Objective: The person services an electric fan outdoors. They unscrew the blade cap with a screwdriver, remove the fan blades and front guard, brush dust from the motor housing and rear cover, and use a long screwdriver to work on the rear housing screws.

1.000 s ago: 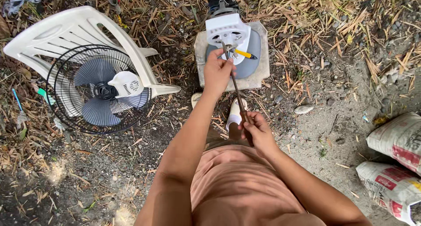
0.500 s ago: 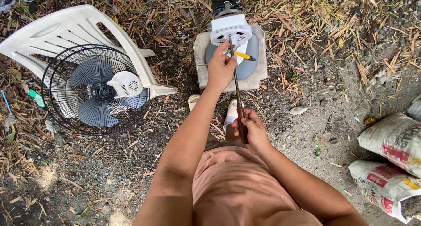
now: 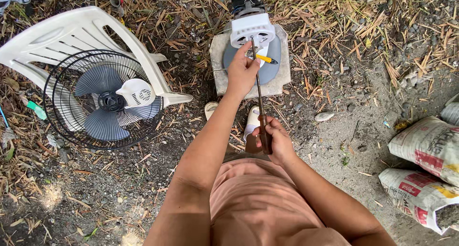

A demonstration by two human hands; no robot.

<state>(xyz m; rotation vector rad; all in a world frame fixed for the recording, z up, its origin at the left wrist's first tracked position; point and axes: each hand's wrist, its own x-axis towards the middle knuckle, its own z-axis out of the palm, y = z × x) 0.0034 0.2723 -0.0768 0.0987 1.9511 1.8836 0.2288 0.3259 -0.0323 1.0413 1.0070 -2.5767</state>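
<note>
While my right hand (image 3: 276,140) wraps its fingers tight around the dark handle of the long screwdriver (image 3: 260,110), my left hand (image 3: 241,74) pinches the shaft near its tip. Just beyond my left fingertips sits the white fan motor housing (image 3: 252,30) on its grey base (image 3: 270,67). A yellow-handled tool (image 3: 264,59) lies just right of those fingers. Well left: fan cage (image 3: 103,100), white plastic chair (image 3: 71,33).

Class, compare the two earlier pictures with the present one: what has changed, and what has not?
Little changed. The left hand still steadies the long screwdriver at the white fan housing; the right hand keeps gripping its handle. The caged fan and white chair stayed put; only the view shifted slightly.
</note>
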